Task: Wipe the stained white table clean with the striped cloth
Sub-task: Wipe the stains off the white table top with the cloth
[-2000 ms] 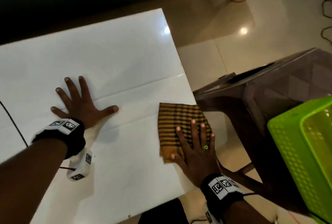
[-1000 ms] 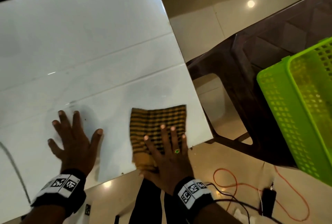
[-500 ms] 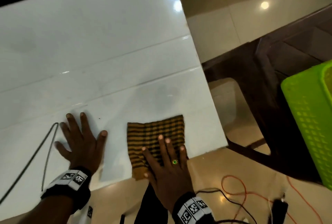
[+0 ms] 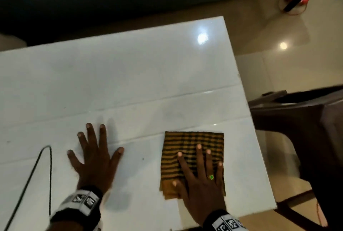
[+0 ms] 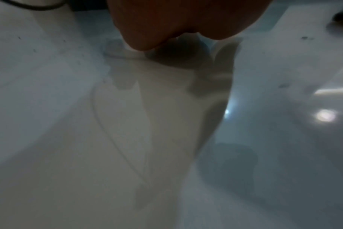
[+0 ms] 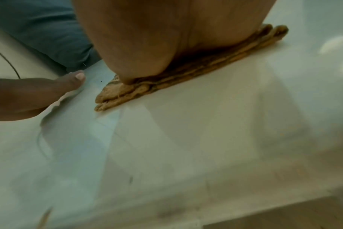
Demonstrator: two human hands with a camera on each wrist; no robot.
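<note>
Right hand point(image 4: 201, 177) is lying flat, fingers straight and spread, pressing down on the folded striped cloth point(image 4: 193, 143); nothing is being gripped. Cloth is sitting in the lower right of the head view, near the right edge of the white table point(image 4: 130, 75). Left hand point(image 4: 94, 158) is resting palm-down on the tabletop, lower left of centre, fingers splayed, holding nothing. A dark cable point(image 4: 33, 173) is looping at far lower left. Small dark specks are showing on the table.
</note>
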